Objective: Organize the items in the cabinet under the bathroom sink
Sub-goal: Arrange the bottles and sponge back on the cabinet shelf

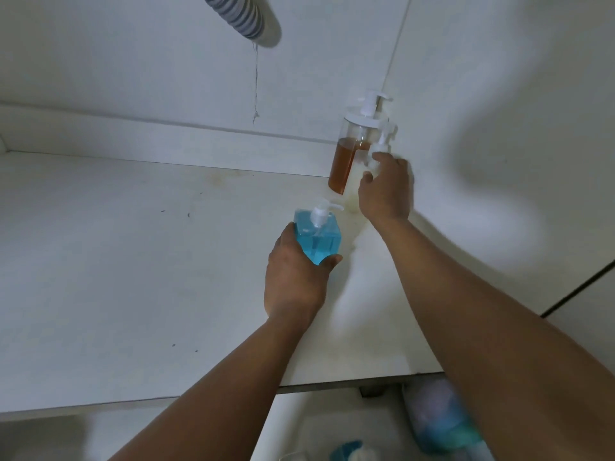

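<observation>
While upright — blue bottle (319, 237) in left hand (296, 281)

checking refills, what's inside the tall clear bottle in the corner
Amber liquid fills the lower part of the tall bottle; above it is empty. Its right edge is partly hidden by the small white bottle that the right hand grips.

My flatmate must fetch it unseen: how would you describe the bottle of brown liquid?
In the back right corner of the cabinet floor, right of the corrugated drain hose, stands the amber pump bottle, a tall clear cylinder. Only it holds brown liquid; its neighbours are a white bottle and a blue bottle.
</observation>
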